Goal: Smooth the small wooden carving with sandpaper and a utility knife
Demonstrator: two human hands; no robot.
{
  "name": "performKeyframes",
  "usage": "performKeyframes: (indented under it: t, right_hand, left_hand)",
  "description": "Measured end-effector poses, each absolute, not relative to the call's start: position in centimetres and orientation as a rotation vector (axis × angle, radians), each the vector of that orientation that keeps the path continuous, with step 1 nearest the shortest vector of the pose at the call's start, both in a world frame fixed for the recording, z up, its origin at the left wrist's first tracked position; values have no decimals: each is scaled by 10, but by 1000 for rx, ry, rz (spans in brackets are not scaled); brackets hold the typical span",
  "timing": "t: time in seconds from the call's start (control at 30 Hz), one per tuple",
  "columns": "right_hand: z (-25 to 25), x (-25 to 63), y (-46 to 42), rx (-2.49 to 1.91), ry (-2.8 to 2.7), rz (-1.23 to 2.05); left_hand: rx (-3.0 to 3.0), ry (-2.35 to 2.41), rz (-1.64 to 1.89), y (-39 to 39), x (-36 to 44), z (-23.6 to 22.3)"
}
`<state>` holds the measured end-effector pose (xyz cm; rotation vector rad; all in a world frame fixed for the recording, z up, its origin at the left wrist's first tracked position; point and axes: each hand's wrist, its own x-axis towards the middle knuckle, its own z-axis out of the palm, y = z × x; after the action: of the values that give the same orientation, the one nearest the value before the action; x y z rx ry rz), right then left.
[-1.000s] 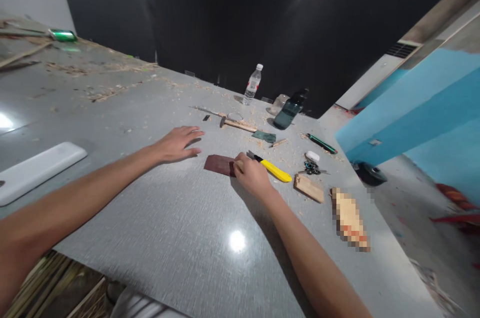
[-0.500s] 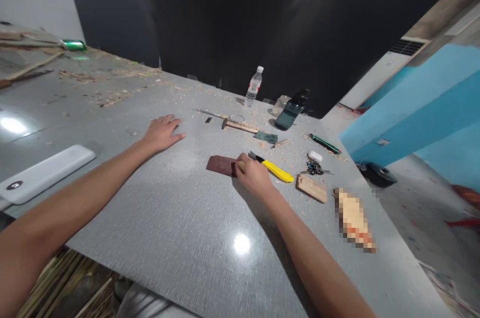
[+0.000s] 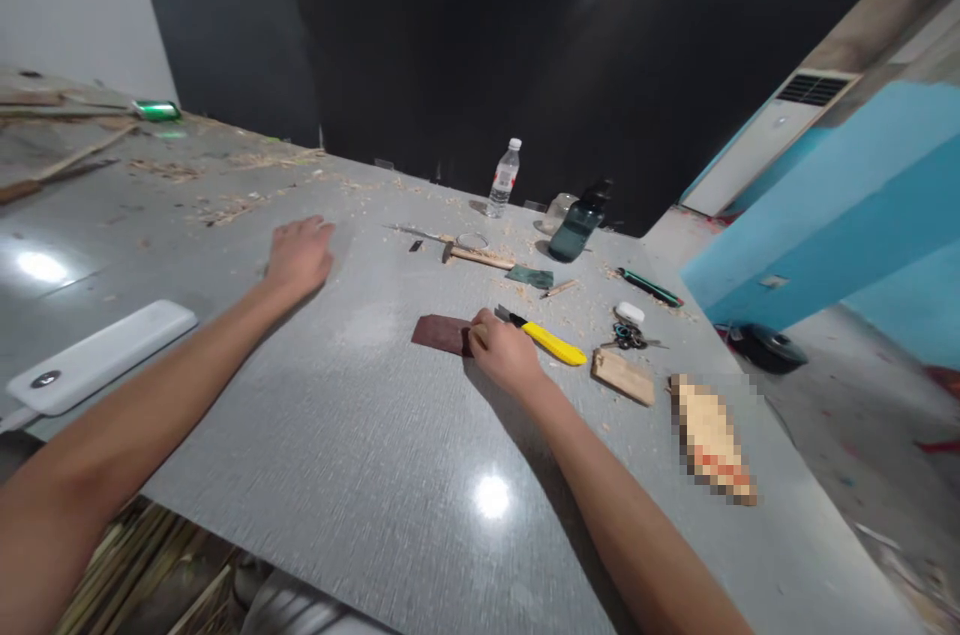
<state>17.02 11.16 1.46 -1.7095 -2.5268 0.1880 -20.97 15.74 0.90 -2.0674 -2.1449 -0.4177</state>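
Note:
My right hand (image 3: pixel 506 350) is closed around a small tan piece, apparently wood (image 3: pixel 478 333), mostly hidden by the fingers. It presses at the right end of a dark reddish-brown strip of sandpaper (image 3: pixel 439 333) lying on the grey table (image 3: pixel 337 455). Just beyond that hand lies a yellow-handled utility knife (image 3: pixel 551 342), and a flat wooden block (image 3: pixel 622 376) is to its right. My left hand (image 3: pixel 298 257) rests flat on the tabletop to the left, fingers stretched out and holding nothing.
A hammer (image 3: pixel 480 258), a green scrap (image 3: pixel 530 276), a water bottle (image 3: pixel 503 180) and a dark bottle (image 3: pixel 577 227) stand or lie farther back among wood shavings. Keys (image 3: pixel 630 336), a green cutter (image 3: pixel 649 287) and a blurred-out item (image 3: pixel 709 435) are right; a white device (image 3: pixel 105 355) is left.
My left hand has slid left and its fingers have drawn closer together. My right hand stays at the sandpaper's right end, with little visible movement. The camera view has shifted slightly.

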Motion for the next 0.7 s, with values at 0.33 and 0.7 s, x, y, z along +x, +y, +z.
performKeyframes:
  t: [0.33,0.7]
  right_hand:
    - [11,170,114,-1727,-2509,204]
    - [15,171,111,-1715,-2506,216]
  left_hand:
    - [-2242,-2038,-386,179,-185,2]
    - [-2143,-2490,-210,300,-102,19]
